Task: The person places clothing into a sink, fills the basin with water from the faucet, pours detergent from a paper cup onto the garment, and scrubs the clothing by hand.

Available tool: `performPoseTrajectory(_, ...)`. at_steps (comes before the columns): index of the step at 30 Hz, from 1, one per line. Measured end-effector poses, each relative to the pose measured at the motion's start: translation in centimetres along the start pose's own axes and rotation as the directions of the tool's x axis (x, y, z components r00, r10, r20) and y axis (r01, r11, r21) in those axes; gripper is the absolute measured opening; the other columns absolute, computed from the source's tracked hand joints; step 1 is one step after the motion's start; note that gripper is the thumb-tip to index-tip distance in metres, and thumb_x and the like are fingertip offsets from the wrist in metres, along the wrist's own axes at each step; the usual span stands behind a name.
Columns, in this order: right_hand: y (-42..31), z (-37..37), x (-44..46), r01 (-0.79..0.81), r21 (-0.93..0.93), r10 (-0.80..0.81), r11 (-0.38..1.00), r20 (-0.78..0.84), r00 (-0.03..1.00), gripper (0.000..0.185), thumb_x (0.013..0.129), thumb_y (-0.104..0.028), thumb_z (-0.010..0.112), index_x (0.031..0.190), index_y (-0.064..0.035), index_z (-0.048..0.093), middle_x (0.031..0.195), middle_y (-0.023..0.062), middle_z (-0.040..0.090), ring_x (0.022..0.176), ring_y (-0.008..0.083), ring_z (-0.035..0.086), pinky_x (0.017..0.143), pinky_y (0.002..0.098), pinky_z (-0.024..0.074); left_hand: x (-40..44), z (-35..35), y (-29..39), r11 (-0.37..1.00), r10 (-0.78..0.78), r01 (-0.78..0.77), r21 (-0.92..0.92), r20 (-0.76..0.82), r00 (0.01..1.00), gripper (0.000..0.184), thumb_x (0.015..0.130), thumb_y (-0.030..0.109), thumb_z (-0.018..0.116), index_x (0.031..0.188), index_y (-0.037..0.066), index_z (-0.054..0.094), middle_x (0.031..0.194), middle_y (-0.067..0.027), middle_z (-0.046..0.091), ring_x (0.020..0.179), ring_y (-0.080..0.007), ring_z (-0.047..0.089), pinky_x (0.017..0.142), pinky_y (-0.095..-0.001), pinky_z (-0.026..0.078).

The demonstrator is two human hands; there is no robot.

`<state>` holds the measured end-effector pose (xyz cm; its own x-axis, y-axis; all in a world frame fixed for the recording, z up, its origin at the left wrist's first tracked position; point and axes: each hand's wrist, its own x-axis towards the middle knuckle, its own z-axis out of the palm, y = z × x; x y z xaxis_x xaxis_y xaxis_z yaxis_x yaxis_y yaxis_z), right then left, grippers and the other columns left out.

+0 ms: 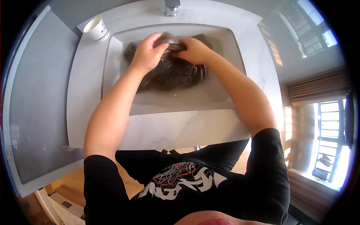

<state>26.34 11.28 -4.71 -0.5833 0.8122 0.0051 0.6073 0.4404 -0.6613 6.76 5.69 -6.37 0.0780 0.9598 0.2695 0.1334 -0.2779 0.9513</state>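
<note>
A soaked dark brown cloth (173, 75) lies bunched up in the sink (108, 84), partly under cloudy water. My left hand (147, 55) is closed on a raised fold near the top of the cloth, thumb pointing inward. From the other side, my right hand (194, 51) grips the same fold, fingers curled around it. The two hands are close together, with a short stretch of wet fabric between them. What kind of garment or cloth this is, I cannot tell.
A white paper cup (96, 29) with blue print stands on the counter's back left corner. The faucet (172, 8) rises behind the basin. A grey panel (41, 93) borders the left side, and a bright window (330, 142) is at the right.
</note>
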Motion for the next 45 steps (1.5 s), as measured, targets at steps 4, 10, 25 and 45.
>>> performPoseTrajectory(4,-1.8,-2.3,-0.8,-0.084,0.512,0.112,0.855,-0.025,0.993,0.04,0.078,-0.009,0.07,0.114,0.0048,0.059,0.099,0.0128,0.066,0.09,0.0211,0.064,0.082,0.0329,0.0512,-0.3,0.0,1.6,0.996,-0.049,0.044,0.075,0.059,0.997,0.054,0.083,0.024,0.079,0.124,-0.002,0.054,0.117,-0.0073,0.063,0.108,-0.0142,0.057,0.096,-0.0293,0.045)
performPoseTrajectory(10,-4.9,-1.8,-1.7,0.036,0.98,0.016,0.193,-0.04,0.999,0.044,0.081,0.006,0.056,0.124,0.0076,0.046,0.103,0.0154,0.061,0.093,0.0248,0.062,0.081,0.0361,0.0536,-1.1,3.7,2.1,0.993,-0.103,0.11,-0.041,0.144,0.984,0.067,0.069,0.02,0.088,0.125,0.002,0.056,0.12,-0.0075,0.063,0.113,-0.017,0.057,0.099,-0.0326,0.044)
performPoseTrajectory(25,-1.8,1.1,-2.6,0.004,-0.455,0.15,0.89,0.302,0.942,0.066,0.077,-0.034,0.072,0.129,-0.0006,0.05,0.131,0.0228,0.047,0.123,0.0367,0.049,0.103,0.0414,0.0428,-1.0,1.6,0.7,0.433,-0.386,0.164,0.886,0.018,0.922,0.077,0.068,0.024,0.077,0.136,0.007,0.044,0.141,-0.0191,0.049,0.13,-0.0329,0.047,0.106,-0.0443,0.04)
performPoseTrajectory(45,-2.3,-0.3,-1.8,0.0,-0.047,0.002,0.999,0.04,0.999,0.041,0.075,-0.02,0.063,0.109,0.0009,0.056,0.106,0.0238,0.064,0.102,0.0423,0.06,0.088,0.0448,0.0485,-0.9,0.2,-0.1,0.933,-0.217,0.118,0.341,0.269,0.939,0.062,0.071,0.013,0.08,0.125,-0.001,0.052,0.13,-0.012,0.054,0.117,-0.0277,0.054,0.1,-0.0393,0.043)
